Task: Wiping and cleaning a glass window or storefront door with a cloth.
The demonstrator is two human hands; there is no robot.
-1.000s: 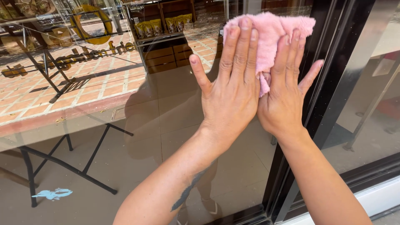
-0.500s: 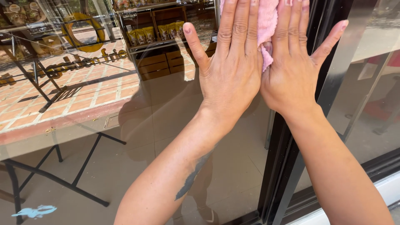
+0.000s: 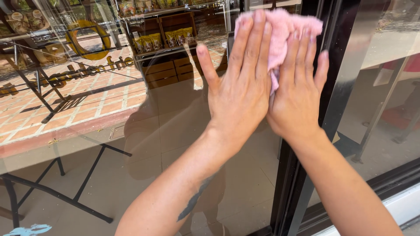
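A person presses a pink cloth [image 3: 280, 32] flat against a shopfront glass pane [image 3: 131, 131] with both bare hands, seen from a head-worn camera. The left hand [image 3: 240, 91] and the right hand [image 3: 297, 100] lie side by side, palms to the glass, their inner edges touching. The cloth sits under the fingertips of both hands, above the palms and toward the top of the view, just left of the dark vertical door frame [image 3: 337, 87]. Its long axis runs roughly crosswise, from the left index finger to beyond the right little finger, with a small fold hanging down between the two hands. The left fingers [image 3: 249, 48] are held straight and close together, thumb spread wide to the left; the right fingers [image 3: 308, 52] are straight and slightly fanned. Neither hand pinches the cloth: both pin it by flat pressure. Both hands bear on it about equally, the right covering somewhat more of it.

Compared with half a second earlier, the hands and cloth sit lower in the view, so the cloth's top edge, then cut off, now shows in full; the right thumb, then spread wide toward the frame, is no longer visible. The glass reflects brick paving [image 3: 87, 100] and folding-table legs [image 3: 78, 188].
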